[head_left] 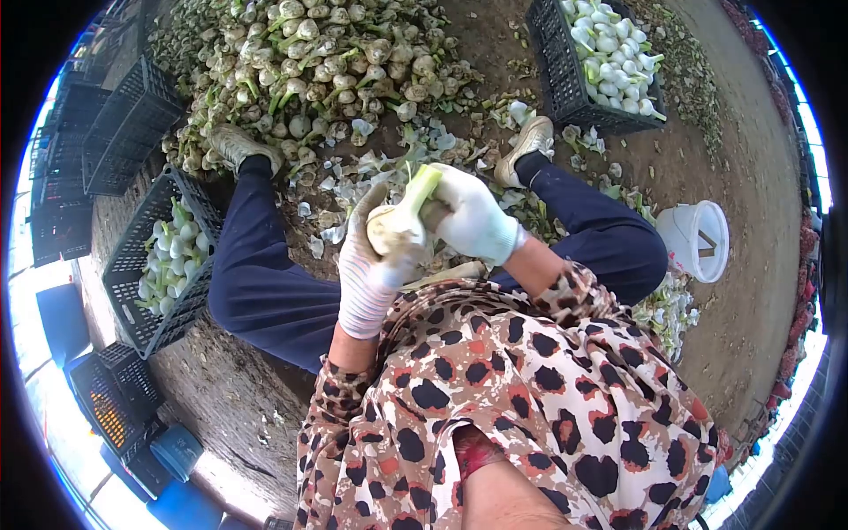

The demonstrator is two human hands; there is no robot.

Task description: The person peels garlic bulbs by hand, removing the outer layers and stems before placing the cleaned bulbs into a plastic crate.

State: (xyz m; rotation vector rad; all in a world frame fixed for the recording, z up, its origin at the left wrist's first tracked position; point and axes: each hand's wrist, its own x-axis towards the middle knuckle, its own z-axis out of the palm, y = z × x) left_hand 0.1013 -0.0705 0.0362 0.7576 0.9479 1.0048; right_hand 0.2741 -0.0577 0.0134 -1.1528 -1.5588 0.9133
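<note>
At the far left, note the blue container [62, 322] and, above it in the view, the stacked black crates [132, 124]. Below them sits a smaller black crate [110, 415] with orange content that is too small to identify. Next to your left leg is a tilted black crate [124, 265], part-filled with white bulbs [175, 256] with short green stems.

Your left shoe [246, 147] rests at the edge of a large heap of soil-marked bulbs [336, 62], which spreads across the ground ahead of you. Your left hand [369, 274], in a striped white glove, grasps the body of one garlic bulb [390, 228]; the thumb is blurred. The bulb is in front of your torso, above the ground and between your knees, with its pale green stem angled up and to the right. Your right hand [477, 216], also gloved, grips the bulb at the stem, fingers and thumb on the right side of it.

Loose skins [442, 141] litter the ground between your feet. Beyond your right shoe [527, 152] stands a black crate [555, 75] heaped with clean white bulbs [609, 57]. At your right knee is a white bucket [678, 234] containing a tan, stick-like object [707, 244].
</note>
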